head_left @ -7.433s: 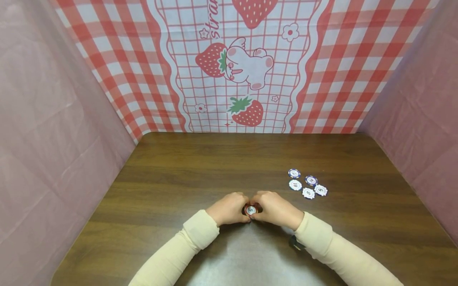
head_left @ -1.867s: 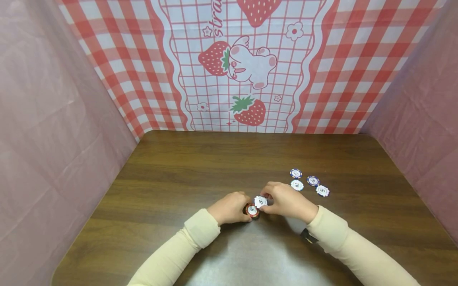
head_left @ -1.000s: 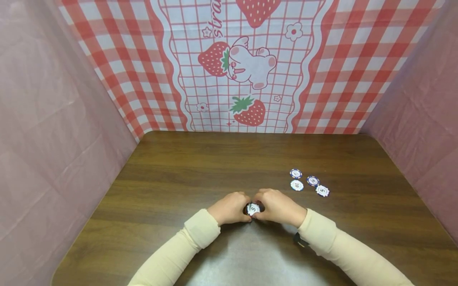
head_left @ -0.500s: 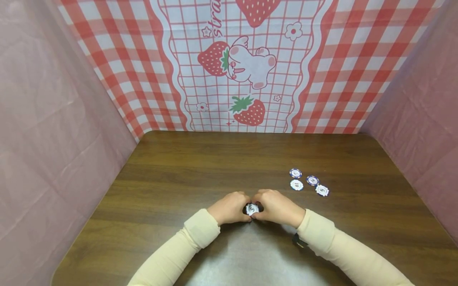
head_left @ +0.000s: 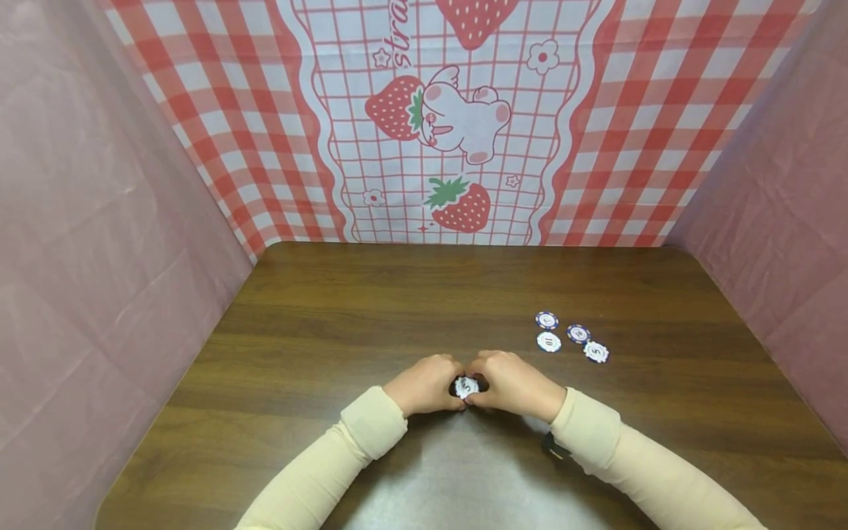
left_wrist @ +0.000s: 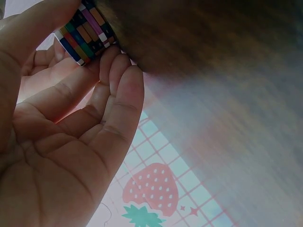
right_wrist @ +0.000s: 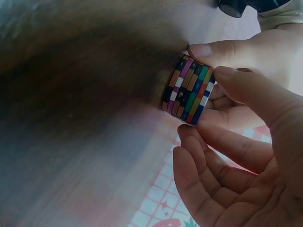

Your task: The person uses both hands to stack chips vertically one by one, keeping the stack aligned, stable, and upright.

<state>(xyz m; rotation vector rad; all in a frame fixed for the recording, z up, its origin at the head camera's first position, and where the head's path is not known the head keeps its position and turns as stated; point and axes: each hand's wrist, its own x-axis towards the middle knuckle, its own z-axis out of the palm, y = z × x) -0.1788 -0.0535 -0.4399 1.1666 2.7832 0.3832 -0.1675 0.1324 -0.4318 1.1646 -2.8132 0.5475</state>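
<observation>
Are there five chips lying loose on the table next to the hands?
No, only four loose chips lie on the table, off to the side of the right hand; the rest are in the stack between both hands.

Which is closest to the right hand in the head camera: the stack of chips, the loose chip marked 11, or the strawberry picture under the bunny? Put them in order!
1. Stack of chips: touching the right hand.
2. Chip marked 11: on the table, right of the hand.
3. Strawberry picture: on the back cloth, farthest.

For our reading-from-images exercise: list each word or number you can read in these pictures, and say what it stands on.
"stra", cut off by the frame: backdrop cloth.
"5": top chip of the stack between both hands.
"5": loose chip.
Marks on the other three loose chips: too small to read.
Wrist views: no text.
</observation>
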